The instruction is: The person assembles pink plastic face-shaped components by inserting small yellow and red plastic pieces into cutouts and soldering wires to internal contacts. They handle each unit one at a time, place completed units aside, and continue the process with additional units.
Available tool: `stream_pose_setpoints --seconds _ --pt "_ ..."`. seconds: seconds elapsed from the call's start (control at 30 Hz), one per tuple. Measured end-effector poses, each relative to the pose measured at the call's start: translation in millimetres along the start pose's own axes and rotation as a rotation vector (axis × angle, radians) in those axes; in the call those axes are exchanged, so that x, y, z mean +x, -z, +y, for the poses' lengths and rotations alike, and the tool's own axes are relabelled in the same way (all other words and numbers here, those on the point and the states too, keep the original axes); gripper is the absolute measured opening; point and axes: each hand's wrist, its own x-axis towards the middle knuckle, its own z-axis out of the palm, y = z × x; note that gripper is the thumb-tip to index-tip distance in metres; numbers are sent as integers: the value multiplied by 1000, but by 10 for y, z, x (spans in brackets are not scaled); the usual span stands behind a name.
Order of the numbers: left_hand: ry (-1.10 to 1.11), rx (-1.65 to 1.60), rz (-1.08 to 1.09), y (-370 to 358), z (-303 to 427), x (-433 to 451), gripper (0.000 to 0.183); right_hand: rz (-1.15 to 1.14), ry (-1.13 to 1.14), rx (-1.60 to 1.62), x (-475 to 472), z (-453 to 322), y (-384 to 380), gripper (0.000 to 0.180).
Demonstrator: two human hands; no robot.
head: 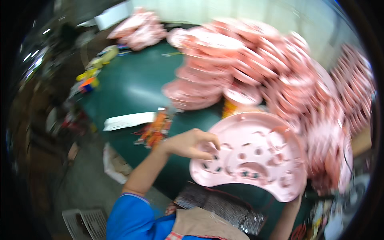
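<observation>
A curved pink plastic shell (249,141) with holes and raised posts is tilted above the green table (135,78). My left hand (199,145) is at the shell's left end, thumb and fingers curled near small dark pieces; whether it holds something small is unclear. My right hand (300,192) grips the shell's lower right edge from behind, its fingers mostly hidden. Left of my left forearm, a bundle of orange wires (157,127) lies beside a white strip (129,120). Below the shell is a tray of small metal parts (222,207), probably screws.
Stacks of pink shells (204,72) cover the far and right parts of the table. More shells stand in a stack (354,87) at the far right. Wrapped pink pieces (141,30) lie at the back left. Yellow and orange items (90,79) line the left edge.
</observation>
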Motion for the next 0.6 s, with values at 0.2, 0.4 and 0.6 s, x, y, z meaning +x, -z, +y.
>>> stream_pose_setpoints --seconds 0.2,0.4,0.6 --pt "104 7 180 -658 -346 211 70 91 -79 -872 -888 -122 -686 27" --pt "245 210 362 -1092 -451 -8 53 139 312 -1158 -972 71 -604 22" --pt "268 342 433 -1300 -499 -205 43 28 562 -1256 -245 -246 -1078 15"
